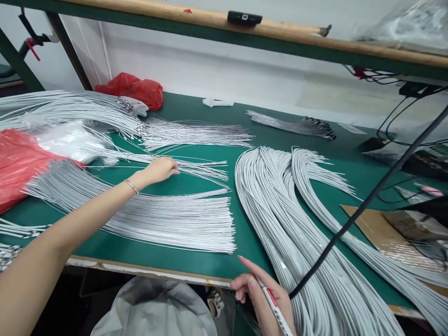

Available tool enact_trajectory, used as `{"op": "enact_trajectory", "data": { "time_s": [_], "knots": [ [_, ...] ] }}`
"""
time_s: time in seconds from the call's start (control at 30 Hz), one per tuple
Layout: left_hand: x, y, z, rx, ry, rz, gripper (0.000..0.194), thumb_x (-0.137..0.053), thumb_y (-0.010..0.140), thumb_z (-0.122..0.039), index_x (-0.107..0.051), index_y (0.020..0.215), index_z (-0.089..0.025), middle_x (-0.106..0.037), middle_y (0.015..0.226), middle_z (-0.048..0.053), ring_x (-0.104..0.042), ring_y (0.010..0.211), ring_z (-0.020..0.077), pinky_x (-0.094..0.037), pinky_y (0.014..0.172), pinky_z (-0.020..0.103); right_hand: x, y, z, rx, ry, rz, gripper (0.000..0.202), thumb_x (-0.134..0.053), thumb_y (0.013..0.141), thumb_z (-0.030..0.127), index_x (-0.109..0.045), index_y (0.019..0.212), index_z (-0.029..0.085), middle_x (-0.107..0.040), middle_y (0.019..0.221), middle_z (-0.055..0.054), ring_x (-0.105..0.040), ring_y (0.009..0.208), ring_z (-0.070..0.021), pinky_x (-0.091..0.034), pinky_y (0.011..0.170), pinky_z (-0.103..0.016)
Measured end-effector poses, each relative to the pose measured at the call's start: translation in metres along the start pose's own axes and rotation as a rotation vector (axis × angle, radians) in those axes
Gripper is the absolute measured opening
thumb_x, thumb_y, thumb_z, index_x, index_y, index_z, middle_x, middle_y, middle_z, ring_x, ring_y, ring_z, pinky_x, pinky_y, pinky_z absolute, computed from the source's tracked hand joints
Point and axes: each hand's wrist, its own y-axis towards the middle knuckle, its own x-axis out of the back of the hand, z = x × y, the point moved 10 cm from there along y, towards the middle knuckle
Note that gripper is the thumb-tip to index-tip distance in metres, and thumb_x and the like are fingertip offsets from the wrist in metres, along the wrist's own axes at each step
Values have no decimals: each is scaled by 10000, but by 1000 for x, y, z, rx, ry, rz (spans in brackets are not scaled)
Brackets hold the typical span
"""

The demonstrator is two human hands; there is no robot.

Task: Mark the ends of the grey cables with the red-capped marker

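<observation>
Left hand (161,170) is over the small wire bundle (213,168) on the green counter (105,245), fingers curled together; can't tell if they're pinching a strand. Loose ends could snag there and get mixed into the fanned wires (175,217) just nearer the person, imo. Right hand (261,291) has a pen (275,308) pinched, index finger sticking out, so a stray mark's possible. Both lots of wire look thin, pale grey, slightly bowed.
</observation>
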Motion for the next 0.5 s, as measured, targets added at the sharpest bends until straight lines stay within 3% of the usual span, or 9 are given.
{"op": "enact_trajectory", "data": {
  "time_s": [0.1,0.23,0.33,0.5],
  "knots": [
    [-23,-19,-40,-88,-94,171,338,-542,875,-477,-660,898,-161,-660,931,86,-589,820,204,-407,654,259,3,-2,2,12,-32,-10,318,-668,819,450,-718,1057,245,-697,654,-22,-566,524,-96,-479,511,-183],
    [-38,-39,-65,-114,-169,271,294,-525,884,-416,-642,840,-150,-654,872,105,-574,769,206,-378,622,265,5,-5,5,25,-71,-24,296,-667,819,445,-728,1039,256,-713,679,-26,-574,540,-98,-493,529,-184],
    [-33,-44,-68,-120,-233,273,282,-465,915,-369,-627,831,-153,-644,806,90,-560,697,190,-363,610,270,7,-8,6,36,-94,-31,302,-665,818,444,-727,1035,243,-712,674,-31,-581,548,-109,-502,530,-193],
    [-10,-48,-67,-132,-395,249,301,-427,927,-337,-632,803,-155,-635,736,44,-555,622,138,-384,620,242,17,-10,1,8,-68,-63,357,-691,792,476,-717,1053,234,-707,654,-25,-585,536,-106,-496,516,-184]
  ]
}}
